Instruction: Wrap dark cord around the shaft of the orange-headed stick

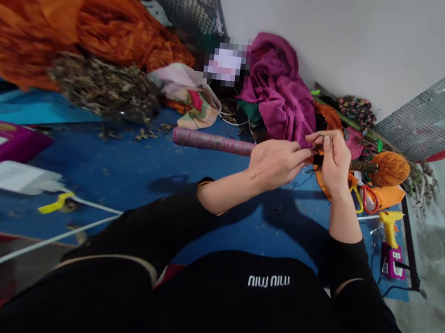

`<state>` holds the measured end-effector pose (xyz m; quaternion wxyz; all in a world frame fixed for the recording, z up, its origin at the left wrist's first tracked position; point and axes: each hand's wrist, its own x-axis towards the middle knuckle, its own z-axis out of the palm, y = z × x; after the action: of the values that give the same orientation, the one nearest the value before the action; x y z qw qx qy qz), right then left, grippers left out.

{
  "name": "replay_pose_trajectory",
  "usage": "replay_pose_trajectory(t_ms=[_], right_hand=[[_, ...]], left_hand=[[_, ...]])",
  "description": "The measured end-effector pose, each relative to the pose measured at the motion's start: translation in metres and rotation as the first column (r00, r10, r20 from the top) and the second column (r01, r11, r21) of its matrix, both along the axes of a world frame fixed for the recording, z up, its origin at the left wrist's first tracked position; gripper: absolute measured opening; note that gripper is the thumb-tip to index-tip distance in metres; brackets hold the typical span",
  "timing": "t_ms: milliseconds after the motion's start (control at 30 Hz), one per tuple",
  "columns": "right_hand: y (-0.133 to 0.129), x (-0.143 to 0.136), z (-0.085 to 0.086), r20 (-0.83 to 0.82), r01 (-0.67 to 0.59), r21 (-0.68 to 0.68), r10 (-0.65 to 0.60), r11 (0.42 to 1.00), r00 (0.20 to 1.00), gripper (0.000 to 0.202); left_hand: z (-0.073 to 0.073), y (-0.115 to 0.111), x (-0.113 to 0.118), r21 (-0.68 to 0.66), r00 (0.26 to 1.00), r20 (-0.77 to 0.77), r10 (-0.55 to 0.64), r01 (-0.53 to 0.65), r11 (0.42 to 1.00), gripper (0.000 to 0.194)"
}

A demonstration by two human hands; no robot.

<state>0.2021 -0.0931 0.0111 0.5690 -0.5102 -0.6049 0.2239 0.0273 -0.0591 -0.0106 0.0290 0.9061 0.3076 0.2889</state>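
Note:
My left hand [274, 161] is closed around a stick [213, 141] wrapped in purple and grey, which lies level above the blue table. On the right, a brown rod with an orange fuzzy ball [391, 169] on its end lines up with the stick; my hands hide the join. My right hand [334, 160] pinches something thin and brownish between thumb and forefinger, too small to name. Its fingertips are close to those of the left hand. Dark threads hang under the fingers, and orange cloth lies below and behind the right hand.
Behind the stick lie magenta cloth [280, 88], a heap of dried leaves [103, 88] and orange fabric [83, 14]. A yellow glue gun [390, 226] and scissors with red handles [369, 199] are at the right. A purple power strip [13, 147] and white cable [39, 245] occupy the left.

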Motion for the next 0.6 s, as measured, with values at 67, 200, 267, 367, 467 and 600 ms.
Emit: replay_pose_trajectory(t_ms=[67,200,267,367,467,600], right_hand=[[0.002,0.001,-0.003,0.036,-0.047,0.025,0.047,0.999,0.998,0.039],[0.001,0.006,0.001,-0.071,-0.017,0.056,0.021,0.998,0.997,0.041],[-0.005,0.011,0.010,-0.202,-0.043,-0.019,0.038,0.999,0.979,0.036],[-0.018,0.025,0.027,-0.343,-0.210,-0.209,0.130,0.955,0.931,0.039],[-0.032,0.050,0.041,-0.292,-0.202,-0.355,0.097,0.913,0.952,0.041],[-0.042,0.096,0.045,-0.147,0.044,-0.315,-0.094,0.948,0.985,0.031]], left_hand=[[-0.005,0.003,0.001,0.059,1.000,-0.007,-0.012,0.013,0.998,0.038],[-0.006,0.010,-0.001,0.101,0.999,-0.010,-0.033,0.034,0.994,0.034],[-0.002,0.015,-0.006,0.080,0.999,0.023,-0.022,0.020,0.997,0.034],[0.010,0.024,-0.019,0.057,0.998,0.049,0.038,-0.041,0.998,0.034],[0.023,0.033,-0.034,0.031,0.991,0.056,0.118,-0.120,0.992,0.036],[0.036,0.044,-0.054,-0.004,0.983,0.039,0.179,-0.179,0.984,0.035]])
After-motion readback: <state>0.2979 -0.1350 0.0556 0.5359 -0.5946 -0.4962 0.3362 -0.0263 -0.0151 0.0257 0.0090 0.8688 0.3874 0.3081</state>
